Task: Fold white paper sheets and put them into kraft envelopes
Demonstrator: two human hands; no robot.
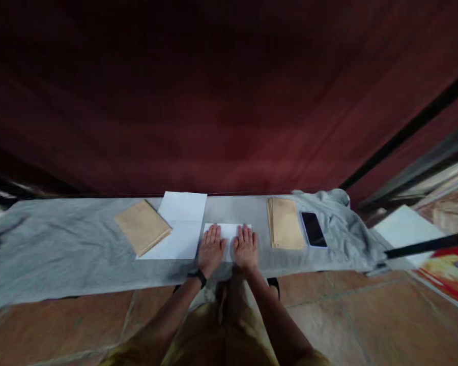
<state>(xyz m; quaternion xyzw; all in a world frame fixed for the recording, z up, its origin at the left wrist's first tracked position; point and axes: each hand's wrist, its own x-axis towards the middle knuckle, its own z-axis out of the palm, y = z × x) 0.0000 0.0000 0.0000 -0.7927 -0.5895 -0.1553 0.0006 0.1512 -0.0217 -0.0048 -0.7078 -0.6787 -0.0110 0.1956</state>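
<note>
A white sheet of paper, seemingly folded, lies on the grey cloth in front of me. My left hand rests flat on its left part, fingers stretched forward. On its right part my right hand lies flat too, fingers slightly apart. Both palms face down, and between them a strip of the paper shows. Just left of the left hand is a larger white sheet with a crease across it. A stack of brown envelopes sits over that sheet's left edge.
The grey cloth covers a long, narrow surface against a dark red wall. To the right lie another stack of brown envelopes and a phone. The cloth is bunched at the right end. Below is a tiled floor.
</note>
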